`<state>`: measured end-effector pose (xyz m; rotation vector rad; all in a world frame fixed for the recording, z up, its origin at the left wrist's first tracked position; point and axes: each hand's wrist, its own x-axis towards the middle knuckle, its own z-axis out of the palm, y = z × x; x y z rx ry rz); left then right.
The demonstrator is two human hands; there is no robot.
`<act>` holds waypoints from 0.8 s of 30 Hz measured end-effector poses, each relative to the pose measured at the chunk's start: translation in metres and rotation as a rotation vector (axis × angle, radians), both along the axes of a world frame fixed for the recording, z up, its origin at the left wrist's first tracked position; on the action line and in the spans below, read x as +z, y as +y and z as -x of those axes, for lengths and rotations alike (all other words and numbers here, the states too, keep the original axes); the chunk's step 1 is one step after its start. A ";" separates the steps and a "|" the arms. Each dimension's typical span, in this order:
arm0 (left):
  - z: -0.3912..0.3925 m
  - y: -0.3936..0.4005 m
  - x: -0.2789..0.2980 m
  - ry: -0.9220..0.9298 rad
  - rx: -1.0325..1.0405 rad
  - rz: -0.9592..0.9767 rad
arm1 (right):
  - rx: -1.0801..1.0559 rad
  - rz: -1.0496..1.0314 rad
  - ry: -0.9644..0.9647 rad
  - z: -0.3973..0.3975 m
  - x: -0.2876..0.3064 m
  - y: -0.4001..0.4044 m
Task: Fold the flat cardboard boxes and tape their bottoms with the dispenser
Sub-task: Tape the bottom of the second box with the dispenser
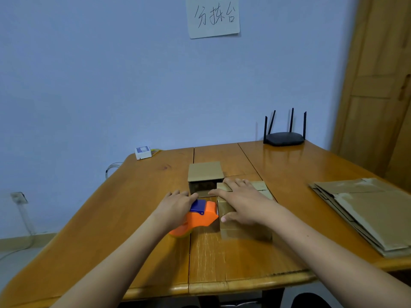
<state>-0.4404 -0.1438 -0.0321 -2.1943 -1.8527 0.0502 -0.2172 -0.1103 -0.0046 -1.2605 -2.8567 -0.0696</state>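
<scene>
Head view looks down at a folded box (244,227) that sits near the middle of the wooden table (133,230), a little to the right. The right hand (241,202) lies flat on top of this box with its fingers spread and straight, pressing down on the flaps. The thumb hangs over the near left edge of the box. It is not curled around anything.

Just left of the box, almost touching it, is the orange tape dispenser (195,221) with a blue part on top. The left hand (178,205) rests on the far left side of the dispenser, and its fingers bend over the blue part and hold it. The dispenser sits on the table between the two hands.

Just behind the box, farther away, stands a second box (205,177). Its open side faces near, and it is dark inside. The fingertips of the right hand reach close to it.

Well off to the right, near the table edge, lies a stack of flat cardboard (367,210).

At the far right of the table is a black router (284,137) with four antennas. At the far left corner is a small white box (143,152) with wires. A paper sign (213,16) hangs on the blue wall, and a wooden door (378,85) is on the right.
</scene>
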 end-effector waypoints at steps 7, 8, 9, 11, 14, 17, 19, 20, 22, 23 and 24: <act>-0.006 0.002 0.017 -0.013 0.061 0.230 | -0.008 0.008 -0.011 0.001 0.001 -0.003; -0.007 0.003 0.020 -0.016 0.079 0.277 | -0.011 0.008 -0.012 0.001 0.002 -0.003; -0.009 0.005 0.022 -0.008 0.092 0.315 | -0.012 0.007 -0.012 0.000 0.002 -0.003; -0.013 0.007 0.026 0.024 0.105 0.373 | -0.013 0.001 -0.010 0.000 0.002 -0.001; -0.012 0.008 0.028 0.011 0.164 0.471 | -0.017 -0.001 -0.008 0.000 0.000 0.000; 0.004 0.002 0.030 -0.044 0.280 0.510 | -0.011 -0.001 -0.006 -0.001 0.000 0.000; 0.017 -0.004 0.034 -0.149 0.393 0.481 | -0.003 -0.005 -0.006 -0.002 0.000 -0.001; 0.024 -0.006 0.036 -0.213 0.443 0.464 | -0.002 -0.007 -0.007 -0.002 0.000 -0.001; 0.032 -0.006 0.036 -0.346 0.509 0.457 | -0.003 -0.015 -0.005 -0.002 0.000 -0.001; 0.034 -0.006 0.034 -0.429 0.532 0.461 | -0.002 -0.020 -0.004 -0.002 0.000 0.000; 0.034 -0.007 0.031 -0.514 0.555 0.458 | 0.000 -0.024 0.000 -0.002 0.000 0.000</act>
